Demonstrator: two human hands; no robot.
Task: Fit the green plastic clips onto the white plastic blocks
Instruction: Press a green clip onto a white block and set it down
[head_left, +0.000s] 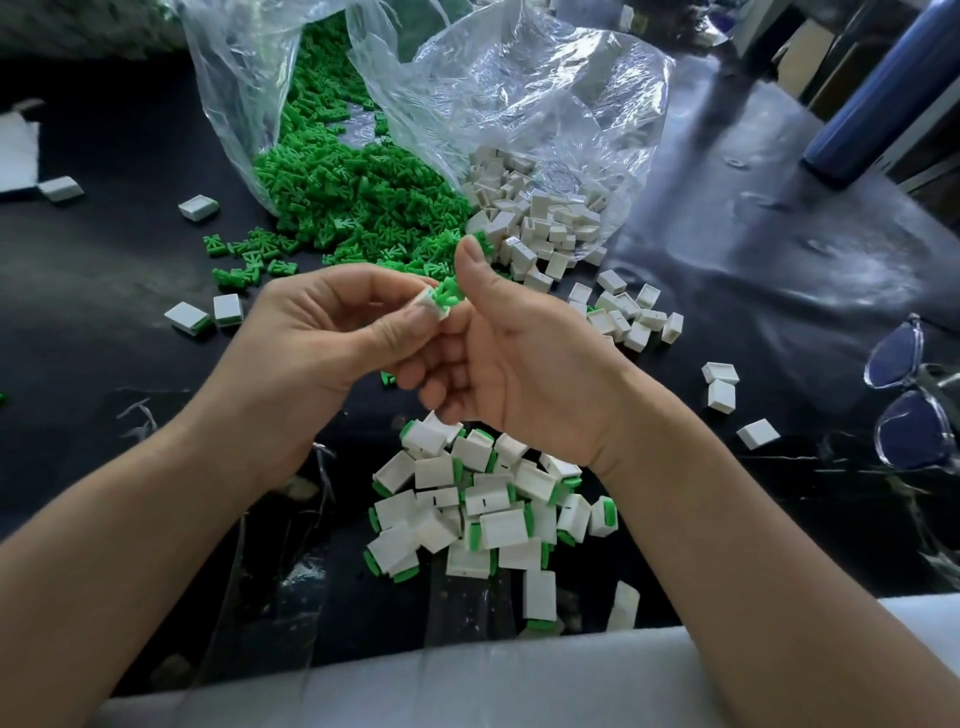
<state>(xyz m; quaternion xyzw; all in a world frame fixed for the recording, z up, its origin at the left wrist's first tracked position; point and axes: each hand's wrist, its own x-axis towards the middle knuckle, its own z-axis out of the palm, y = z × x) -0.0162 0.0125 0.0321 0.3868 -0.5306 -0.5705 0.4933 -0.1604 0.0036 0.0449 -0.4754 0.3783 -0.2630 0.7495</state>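
left hand (322, 338): thumb and curled fingertips pinch white block (430, 307). right hand (519, 364): fingers curled, gripping green clip (450, 294), thumb raised. clip touches block's end; seating depth cannot tell. both hands held above black table (753, 270). beyond hands: loose clips (343, 202) spill from clear bag (519, 93), bare blocks (540, 223) just beside. near edge: fitted blocks (493, 509) in heap. glasses (914, 400) far right.
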